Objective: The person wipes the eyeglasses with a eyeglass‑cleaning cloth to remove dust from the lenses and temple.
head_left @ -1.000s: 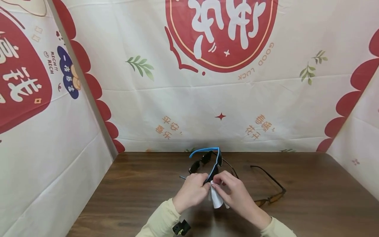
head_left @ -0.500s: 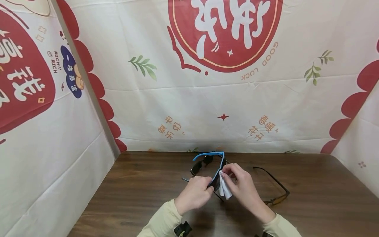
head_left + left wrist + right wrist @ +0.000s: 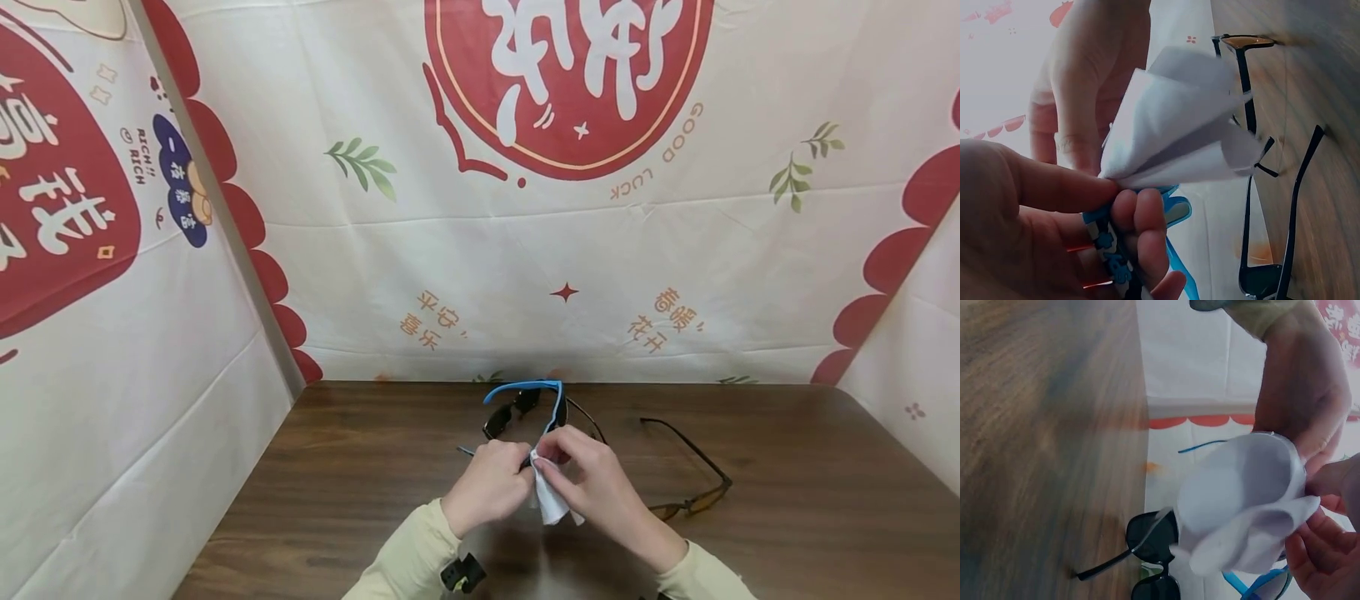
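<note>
Blue-framed sunglasses [image 3: 525, 385] with dark lenses are gripped by my left hand [image 3: 489, 490] at the near end of the frame. A patterned temple [image 3: 1110, 256] crosses the left palm in the left wrist view. My right hand [image 3: 597, 483] pinches a folded white cloth [image 3: 551, 498] against the near part of the glasses, right at the left fingertips. The cloth hangs in loose folds below the fingers and hides the lens behind it. In the right wrist view the blue rim [image 3: 1260, 584] shows under the cloth.
Black sunglasses [image 3: 498, 422] stand on the wooden table [image 3: 337, 483] behind the hands. Glasses with brown-tinted lenses [image 3: 707, 498] lie to the right, close to the right wrist. A printed cloth backdrop [image 3: 480, 267] rises at the table's back edge.
The right hand and cloth moved right and away along the blue sunglasses, then came back left to the left fingertips. The left hand keeps its grip, and the sunglasses tilted slightly. The other glasses stayed put.
</note>
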A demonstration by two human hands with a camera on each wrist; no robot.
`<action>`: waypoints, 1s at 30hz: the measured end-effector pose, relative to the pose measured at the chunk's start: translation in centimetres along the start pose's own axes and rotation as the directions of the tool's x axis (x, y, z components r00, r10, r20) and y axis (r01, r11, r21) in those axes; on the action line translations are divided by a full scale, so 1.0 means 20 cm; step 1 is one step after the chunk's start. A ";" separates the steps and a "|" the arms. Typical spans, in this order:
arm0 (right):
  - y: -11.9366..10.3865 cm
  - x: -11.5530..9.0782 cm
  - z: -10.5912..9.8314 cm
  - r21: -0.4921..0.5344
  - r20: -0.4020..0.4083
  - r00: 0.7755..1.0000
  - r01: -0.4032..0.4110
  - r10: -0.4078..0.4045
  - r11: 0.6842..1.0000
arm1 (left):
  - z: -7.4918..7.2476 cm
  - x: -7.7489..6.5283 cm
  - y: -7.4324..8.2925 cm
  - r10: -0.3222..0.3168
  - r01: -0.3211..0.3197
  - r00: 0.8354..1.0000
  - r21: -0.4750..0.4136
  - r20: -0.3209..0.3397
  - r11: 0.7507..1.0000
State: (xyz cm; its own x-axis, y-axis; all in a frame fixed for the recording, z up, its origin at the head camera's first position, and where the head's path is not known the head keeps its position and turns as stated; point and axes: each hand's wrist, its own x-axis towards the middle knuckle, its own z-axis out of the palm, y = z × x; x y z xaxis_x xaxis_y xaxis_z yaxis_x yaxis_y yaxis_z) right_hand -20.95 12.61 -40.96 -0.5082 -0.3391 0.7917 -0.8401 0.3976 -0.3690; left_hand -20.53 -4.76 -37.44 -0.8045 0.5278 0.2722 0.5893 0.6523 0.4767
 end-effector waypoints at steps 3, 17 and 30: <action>-0.01 -0.01 0.00 0.035 0.018 1.000 -0.008 0.007 0.999 | 0.00 0.00 -0.01 -0.016 0.016 1.000 -0.030 0.006 0.999; 0.05 -0.05 -0.04 -0.101 -0.002 0.984 -0.176 0.177 0.979 | 0.00 0.00 0.00 -0.036 0.038 0.999 -0.060 0.032 0.997; 0.05 -0.01 -0.05 -0.105 -0.068 0.988 -0.145 0.138 0.984 | 0.02 -0.01 0.02 0.024 -0.025 0.999 0.032 0.022 0.999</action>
State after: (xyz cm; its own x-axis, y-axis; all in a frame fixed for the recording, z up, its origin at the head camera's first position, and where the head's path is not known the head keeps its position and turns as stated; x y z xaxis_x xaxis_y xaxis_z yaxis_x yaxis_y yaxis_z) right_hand -21.42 14.03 -41.02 -0.6055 -0.2222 0.7642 -0.7329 0.5299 -0.4266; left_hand -20.13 -4.29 -37.64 -0.7882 0.5555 0.2649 0.6112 0.6561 0.4427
